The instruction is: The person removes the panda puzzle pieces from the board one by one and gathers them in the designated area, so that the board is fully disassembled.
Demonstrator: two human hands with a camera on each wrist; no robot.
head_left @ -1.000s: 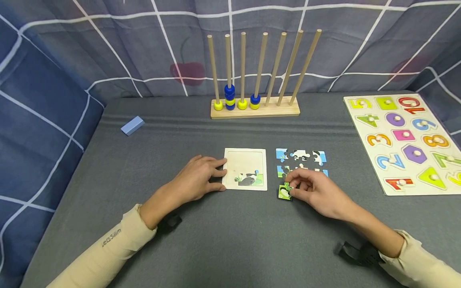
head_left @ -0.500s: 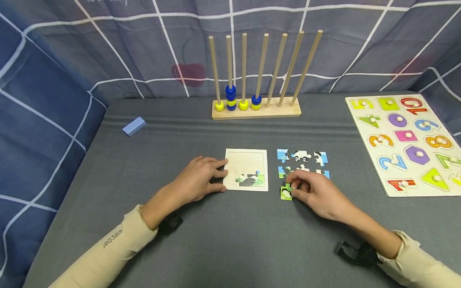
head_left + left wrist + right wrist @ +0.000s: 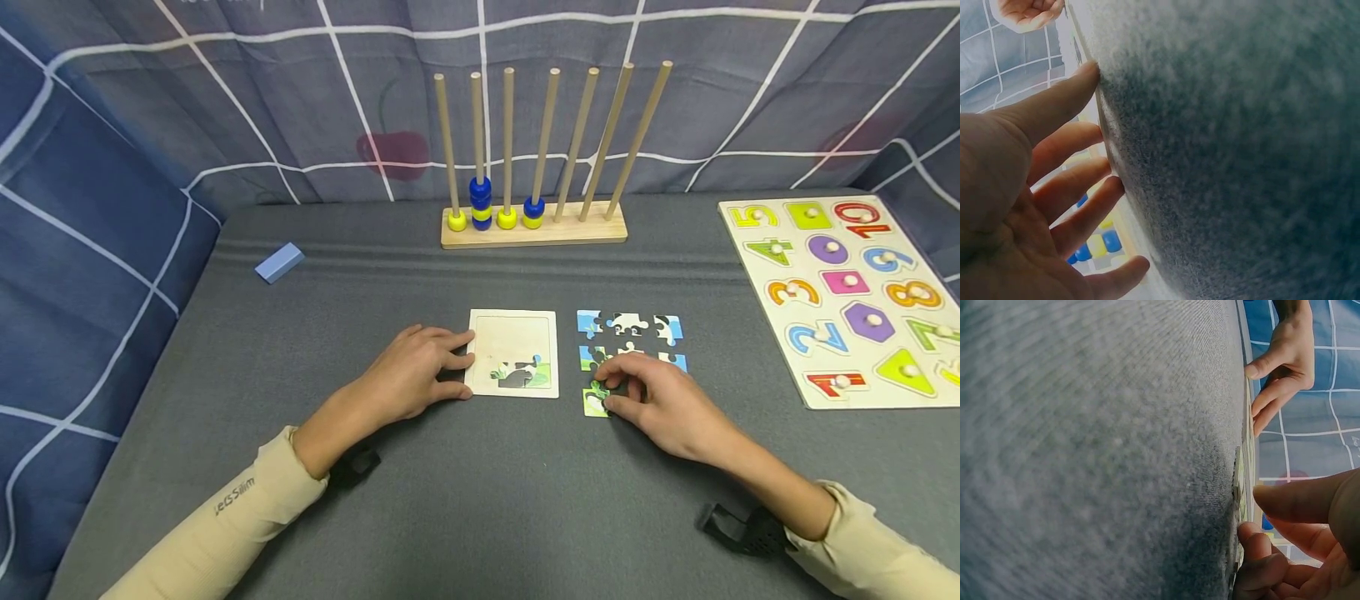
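My left hand rests at the left edge of a square puzzle tray, thumb and fingers extended against its rim. A black, white and green picture section fills the tray's lower right; the remaining base is pale wood. To the right, my right hand pinches a green puzzle piece between thumb and index finger, low over the table. Several loose jigsaw pieces in blue, black and white lie in rows beyond that hand, which partly covers them. In the right wrist view the piece's edge shows near the thumb.
A wooden bead stand with upright pegs and blue and yellow beads stands at the back. At the right lies a number-and-shape knob puzzle board. A blue block sits at the back left. Checked curtains border the table.
The green puzzle piece in my right hand has gone from slightly tilted to nearly flat on the table. My left hand has stayed at the tray's edge.
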